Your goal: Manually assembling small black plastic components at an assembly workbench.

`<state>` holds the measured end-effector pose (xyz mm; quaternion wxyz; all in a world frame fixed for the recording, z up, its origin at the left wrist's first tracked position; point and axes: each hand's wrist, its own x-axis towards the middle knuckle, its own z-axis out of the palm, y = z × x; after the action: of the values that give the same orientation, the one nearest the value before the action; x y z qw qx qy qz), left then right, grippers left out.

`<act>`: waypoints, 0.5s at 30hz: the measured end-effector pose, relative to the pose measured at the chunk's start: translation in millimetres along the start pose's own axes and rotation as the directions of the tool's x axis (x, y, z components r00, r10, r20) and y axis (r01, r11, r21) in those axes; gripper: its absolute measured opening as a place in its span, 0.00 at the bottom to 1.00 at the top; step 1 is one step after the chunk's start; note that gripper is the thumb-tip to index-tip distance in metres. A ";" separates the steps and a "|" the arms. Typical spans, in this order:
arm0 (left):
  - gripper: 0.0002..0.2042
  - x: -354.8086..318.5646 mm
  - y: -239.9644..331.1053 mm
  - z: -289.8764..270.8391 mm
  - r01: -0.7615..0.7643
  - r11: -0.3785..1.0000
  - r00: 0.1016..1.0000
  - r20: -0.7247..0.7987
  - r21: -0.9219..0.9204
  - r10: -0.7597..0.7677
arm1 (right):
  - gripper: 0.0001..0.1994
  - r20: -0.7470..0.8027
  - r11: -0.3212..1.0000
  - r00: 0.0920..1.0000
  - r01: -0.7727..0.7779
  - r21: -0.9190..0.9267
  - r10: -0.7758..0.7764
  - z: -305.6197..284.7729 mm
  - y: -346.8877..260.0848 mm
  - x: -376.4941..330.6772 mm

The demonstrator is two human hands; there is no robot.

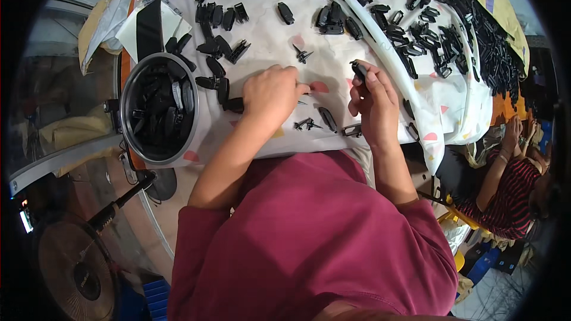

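My right hand (pixel 377 104) is raised over the near part of the table, its thumb and fingers closed on a small black oval plastic part (pixel 360 72). My left hand (pixel 272 96) is low over the cloth with its fingers curled and the fingertips together. Thin dark bits show beside those fingertips; what they grip, if anything, is hidden. Between and in front of my hands lie a black oval shell (pixel 327 119), a small group of thin black pieces (pixel 307 123) and a rectangular black frame (pixel 351 130). Farther back is another thin black cluster (pixel 302 54).
A round metal bowl (pixel 126 113) full of black parts stands at the left. Black shells lie scattered beyond it. White rolled cloth edging (pixel 380 38) separates a large pile of black frames (pixel 428 38) at the right. A fan (pixel 86 276) and a seated person (pixel 505 190) are nearby.
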<state>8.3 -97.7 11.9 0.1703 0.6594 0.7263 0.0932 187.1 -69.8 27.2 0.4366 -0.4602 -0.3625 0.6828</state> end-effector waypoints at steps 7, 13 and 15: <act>0.07 4.6 -5.5 -1.8 0.023 0.893 1.000 0.006 -0.449 -0.023 | 0.19 0.164 0.877 0.924 0.381 -0.292 -0.347 0.8 10.3 -16.3; 0.10 -7.7 4.6 -20.6 0.352 -0.322 0.934 0.305 -0.879 0.188 | 0.17 0.386 0.611 0.698 0.715 -0.339 -0.603 12.6 15.4 3.2; 0.11 -13.2 2.4 -19.8 0.321 -0.342 0.935 0.239 -0.883 0.262 | 0.16 0.273 0.785 0.809 0.579 -0.220 -0.521 22.4 8.9 -0.2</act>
<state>4.2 -108.8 32.7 0.7646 0.2167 0.3074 0.5235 163.6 -75.3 26.3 0.5059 -0.3231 -0.6197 0.5056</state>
